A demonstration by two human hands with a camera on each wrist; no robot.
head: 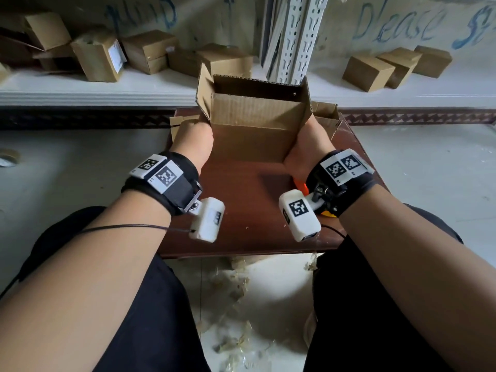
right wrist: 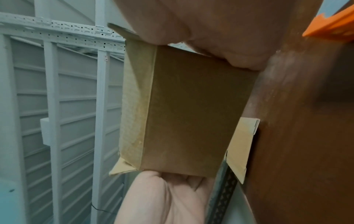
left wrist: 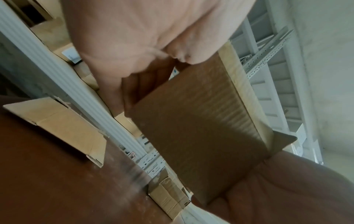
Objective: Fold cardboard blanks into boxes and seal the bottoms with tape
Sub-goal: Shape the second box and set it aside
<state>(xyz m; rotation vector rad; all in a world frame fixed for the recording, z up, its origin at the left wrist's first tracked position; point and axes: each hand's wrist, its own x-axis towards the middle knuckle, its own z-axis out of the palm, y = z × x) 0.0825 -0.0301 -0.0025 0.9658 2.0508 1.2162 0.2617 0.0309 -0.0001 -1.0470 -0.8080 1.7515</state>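
A brown cardboard box (head: pixel 255 124) stands opened into a tube above the dark wooden table (head: pixel 241 210), its upper flaps raised. My left hand (head: pixel 193 140) grips its left side and my right hand (head: pixel 308 149) grips its right side; the fingers are hidden behind the cardboard. In the left wrist view the box's wall (left wrist: pixel 201 128) spans from my left hand (left wrist: pixel 143 37) to my right hand (left wrist: pixel 287 189). The right wrist view has the box (right wrist: pixel 187 113) between my right hand (right wrist: pixel 210 30) and left hand (right wrist: pixel 162 197). An orange tape dispenser (head: pixel 300 187) lies under my right wrist.
Flat cardboard blanks (head: pixel 326 116) lie on the table's far side behind the box. Several folded boxes (head: pixel 147 52) sit on the white ledge (head: pixel 107 89) at the back, beside leaning white slotted rails (head: pixel 295 36). A tape roll (head: pixel 9 157) lies on the floor at left. Scraps litter the floor between my knees.
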